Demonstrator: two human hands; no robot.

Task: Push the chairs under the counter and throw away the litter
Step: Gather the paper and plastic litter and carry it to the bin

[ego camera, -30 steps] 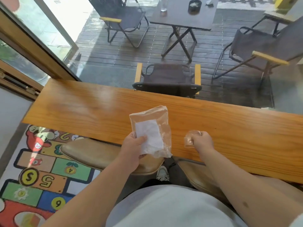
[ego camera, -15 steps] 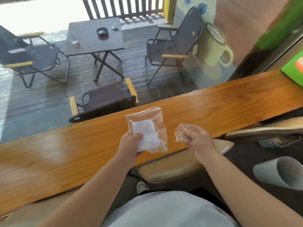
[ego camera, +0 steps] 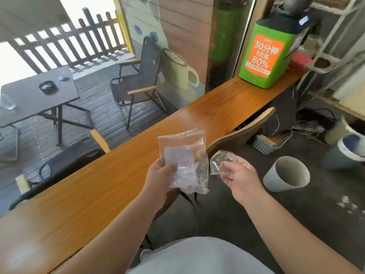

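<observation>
My left hand (ego camera: pixel 161 177) grips a clear plastic bag (ego camera: pixel 185 161) with a white paper slip inside, held over the near edge of the long wooden counter (ego camera: pixel 102 186). Just to its right, my right hand (ego camera: pixel 238 175) pinches a small crumpled clear wrapper (ego camera: pixel 221 162) above the floor. A tan chair (ego camera: pixel 243 130) stands tucked against the counter's near edge, beyond both hands. A grey cylindrical bin (ego camera: pixel 287 174) with an open mouth lies tilted on the floor to the right of my right hand.
A green charging kiosk (ego camera: pixel 268 54) stands on the counter's far right end. Beyond the window are folding chairs (ego camera: pixel 138 84) and a dark patio table (ego camera: pixel 39 95). A small basket (ego camera: pixel 266 144), cables and a white bucket (ego camera: pixel 349 149) crowd the floor at right.
My view has swung to the right along the counter, bringing the kiosk and grey bin into sight. Both hands keep hold of the same plastic pieces and have come off the counter.
</observation>
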